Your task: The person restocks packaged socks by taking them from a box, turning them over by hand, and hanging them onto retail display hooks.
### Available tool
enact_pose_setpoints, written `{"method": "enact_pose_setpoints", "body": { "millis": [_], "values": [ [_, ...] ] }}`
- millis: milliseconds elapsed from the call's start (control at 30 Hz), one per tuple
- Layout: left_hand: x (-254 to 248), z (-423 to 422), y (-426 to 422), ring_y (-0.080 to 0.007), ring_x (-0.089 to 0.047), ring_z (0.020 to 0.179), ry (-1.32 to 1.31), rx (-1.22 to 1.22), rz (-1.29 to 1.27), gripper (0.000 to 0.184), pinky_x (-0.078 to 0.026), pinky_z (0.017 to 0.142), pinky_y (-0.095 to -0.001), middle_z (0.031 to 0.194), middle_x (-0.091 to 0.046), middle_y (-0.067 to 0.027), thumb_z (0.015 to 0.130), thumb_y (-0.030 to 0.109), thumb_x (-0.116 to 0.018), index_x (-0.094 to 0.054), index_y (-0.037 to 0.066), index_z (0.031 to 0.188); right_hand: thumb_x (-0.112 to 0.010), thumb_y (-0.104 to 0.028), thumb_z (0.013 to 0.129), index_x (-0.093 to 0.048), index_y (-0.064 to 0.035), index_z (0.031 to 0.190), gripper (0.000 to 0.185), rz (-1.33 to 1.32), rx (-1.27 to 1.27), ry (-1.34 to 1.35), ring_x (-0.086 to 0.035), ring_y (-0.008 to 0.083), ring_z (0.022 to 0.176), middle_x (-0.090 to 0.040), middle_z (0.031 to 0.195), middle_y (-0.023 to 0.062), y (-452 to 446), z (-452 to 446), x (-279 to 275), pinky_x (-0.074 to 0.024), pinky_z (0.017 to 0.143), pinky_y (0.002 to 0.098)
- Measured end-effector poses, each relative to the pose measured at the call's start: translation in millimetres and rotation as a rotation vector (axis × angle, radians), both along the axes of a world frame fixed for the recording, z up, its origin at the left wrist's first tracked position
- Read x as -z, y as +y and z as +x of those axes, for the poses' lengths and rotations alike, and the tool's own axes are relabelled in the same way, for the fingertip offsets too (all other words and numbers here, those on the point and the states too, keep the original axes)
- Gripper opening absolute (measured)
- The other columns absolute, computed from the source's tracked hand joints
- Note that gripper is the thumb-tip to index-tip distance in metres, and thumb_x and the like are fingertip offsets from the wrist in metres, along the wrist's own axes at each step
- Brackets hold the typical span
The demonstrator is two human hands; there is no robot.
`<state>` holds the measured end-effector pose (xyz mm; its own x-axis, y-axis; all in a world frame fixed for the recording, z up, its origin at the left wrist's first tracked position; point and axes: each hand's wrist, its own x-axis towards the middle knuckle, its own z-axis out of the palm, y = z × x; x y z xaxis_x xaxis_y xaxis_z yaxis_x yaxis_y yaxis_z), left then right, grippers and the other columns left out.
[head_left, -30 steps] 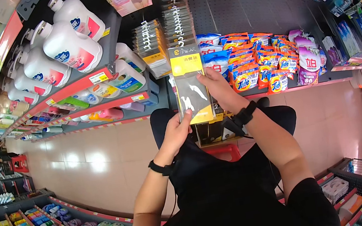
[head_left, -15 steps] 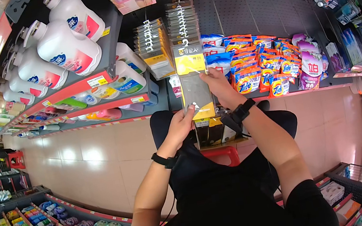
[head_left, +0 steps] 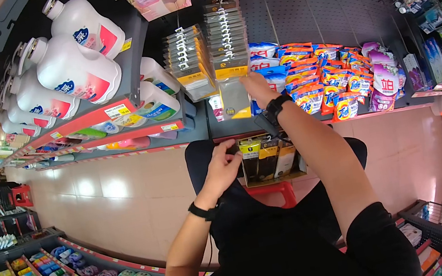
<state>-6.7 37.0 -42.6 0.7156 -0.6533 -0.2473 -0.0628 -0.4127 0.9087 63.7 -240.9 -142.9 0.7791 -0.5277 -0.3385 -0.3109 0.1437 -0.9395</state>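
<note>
The grip of the right hand (head_left: 262, 90) meets the edge of the packet (head_left: 234, 93) fronting the hanging row (head_left: 226, 33), whether clamped I cannot tell, and a sideways tug could tear its top, the left hand (head_left: 222, 170), grip apart, being beside the box (head_left: 276, 180).

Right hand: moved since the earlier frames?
Yes: the right hand has moved forward, up the picture, judged against the orange Tide bags beside it.
</note>
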Motion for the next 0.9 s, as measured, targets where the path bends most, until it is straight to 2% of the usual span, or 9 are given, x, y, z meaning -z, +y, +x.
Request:
{"method": "enact_pose_setpoints", "body": {
  "millis": [33, 267, 400, 467, 500, 533, 700, 767, 900],
  "values": [
    [-3.9, -4.3, 4.3, -0.0195, -0.063, 0.087, 0.005, 0.024, 0.003, 0.041, -0.054, 0.080, -0.0309, 0.119, -0.057, -0.0140, 0.094, 0.015, -0.069, -0.056, 0.001, 0.131, -0.060, -0.015, 0.091, -0.064, 0.0061, 0.116, 0.033, -0.008, 0.020, -0.037, -0.064, 0.0214, 0.097, -0.068, 0.107, 0.0131, -3.1, 6.2, 3.8, -0.0489, 0.085, 0.0348],
    [3.7, -28.0, 32.7, -0.0077, -0.059, 0.080, 0.318, 0.069, -0.067, 0.025, -0.050, 0.074, -0.0237, 0.097, -0.067, -0.0019, 0.098, 0.011, -0.061, -0.063, 0.000, 0.120, -0.066, -0.025, 0.084, -0.068, 0.0058, 0.109, 0.040, -0.043, -0.019, 0.124, -0.066, 0.0237, 0.094, -0.071, 0.102, 0.0158, -1.1, -19.1, -50.9, -0.0484, 0.080, 0.0358],
    [-3.1, -35.2, 38.4, -0.0094, -0.060, 0.087, 0.428, 0.076, -0.022, 0.022, -0.050, 0.078, -0.0242, 0.102, -0.065, -0.0020, 0.099, 0.006, -0.058, -0.064, 0.002, 0.120, -0.066, -0.027, 0.085, -0.069, 0.0056, 0.103, 0.037, -0.333, -0.031, 0.216, -0.067, 0.0249, 0.089, -0.072, 0.097, 0.0150, -7.0, -61.1, 4.2, -0.0507, 0.077, 0.0357],
    [-3.8, -39.8, 41.3, -0.0090, -0.060, 0.086, 0.429, 0.090, -0.007, 0.021, -0.050, 0.076, -0.0237, 0.101, -0.065, -0.0013, 0.100, 0.007, -0.057, -0.064, 0.003, 0.120, -0.063, -0.030, 0.088, -0.071, -0.0008, 0.105, 0.034, -0.530, -0.141, 0.249, -0.069, 0.0304, 0.095, -0.073, 0.102, 0.0167, -3.9, -99.0, 48.3, -0.0523, 0.083, 0.0387],
    [-4.4, -40.7, 40.4, -0.0088, -0.059, 0.085, 0.454, 0.091, -0.020, 0.021, -0.049, 0.074, -0.0234, 0.100, -0.065, -0.0008, 0.100, 0.008, -0.058, -0.064, 0.003, 0.120, -0.062, -0.031, 0.089, -0.072, -0.0037, 0.107, 0.034, -0.483, -0.166, 0.336, -0.069, 0.0319, 0.099, -0.073, 0.105, 0.0177, 5.9, -120.6, 38.8, -0.0525, 0.086, 0.0392],
    [-5.2, -42.5, 40.5, -0.0085, -0.059, 0.084, 0.479, 0.090, -0.032, 0.021, -0.049, 0.072, -0.0232, 0.099, -0.064, -0.0002, 0.101, 0.008, -0.058, -0.064, 0.003, 0.120, -0.059, -0.030, 0.091, -0.074, -0.0085, 0.106, 0.030, -0.489, -0.171, 0.367, -0.069, 0.0333, 0.101, -0.073, 0.104, 0.0165, 10.6, -140.6, 74.0, -0.0526, 0.091, 0.0403],
    [-6.0, -48.6, 40.7, -0.0062, -0.057, 0.084, 0.500, 0.099, -0.004, 0.021, -0.048, 0.076, -0.0220, 0.098, -0.064, 0.0011, 0.100, 0.008, -0.059, -0.063, 0.001, 0.119, -0.062, -0.016, 0.086, -0.070, -0.0141, 0.120, 0.035, -0.625, -0.424, 0.485, -0.061, 0.0385, 0.116, -0.064, 0.128, 0.0169, 47.8, -206.5, 107.6, -0.0482, 0.101, 0.0457],
    [-5.8, -52.6, 42.7, -0.0061, -0.057, 0.083, 0.497, 0.102, -0.007, 0.021, -0.048, 0.076, -0.0219, 0.097, -0.064, 0.0012, 0.100, 0.008, -0.059, -0.063, 0.002, 0.120, -0.063, -0.010, 0.084, -0.061, -0.0188, 0.135, 0.052, -0.707, -0.535, 0.553, -0.053, 0.0403, 0.128, -0.053, 0.145, 0.0148, 57.0, -213.0, 110.9, -0.0455, 0.106, 0.0483],
    [-6.8, -61.6, 50.6, -0.0058, -0.056, 0.082, 0.474, 0.115, 0.012, 0.021, -0.047, 0.075, -0.0217, 0.097, -0.064, 0.0018, 0.101, 0.010, -0.060, -0.063, 0.003, 0.120, -0.063, -0.007, 0.082, -0.052, -0.0214, 0.143, 0.064, -0.748, -0.623, 0.613, -0.047, 0.0403, 0.133, -0.050, 0.148, 0.0123, 63.1, -205.6, 104.5, -0.0440, 0.109, 0.0502]
  ]
}}
